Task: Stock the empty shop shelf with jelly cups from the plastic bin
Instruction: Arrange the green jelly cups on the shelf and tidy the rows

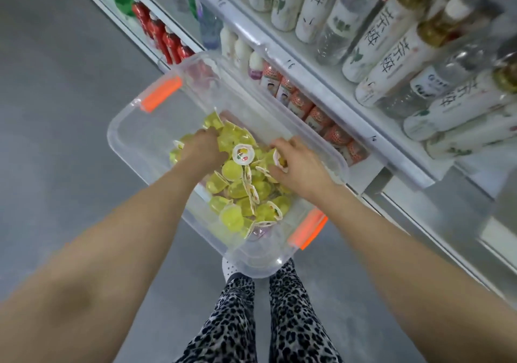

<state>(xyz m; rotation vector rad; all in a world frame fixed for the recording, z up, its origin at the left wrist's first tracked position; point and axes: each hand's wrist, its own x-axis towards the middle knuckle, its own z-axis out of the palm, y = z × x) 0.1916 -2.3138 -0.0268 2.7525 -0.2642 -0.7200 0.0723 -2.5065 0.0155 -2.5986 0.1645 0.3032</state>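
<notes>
A clear plastic bin (131, 139) with orange latches stands on the grey floor in front of the shelving. Inside lies a heap of yellow-green jelly cups (240, 192) with white printed lids. My left hand (202, 148) reaches down into the far side of the heap, fingers curled among the cups. My right hand (298, 167) rests on the heap's right side, fingers closed around a jelly cup (281, 160) whose white lid shows. An empty shelf is not clearly in view.
Shop shelving (321, 88) runs diagonally along the right, with white bottles on top and red-and-white packets (316, 116) on the lower tier. Red bottles (159, 32) stand further back. Leopard-print trouser legs (260, 315) stand just behind the bin.
</notes>
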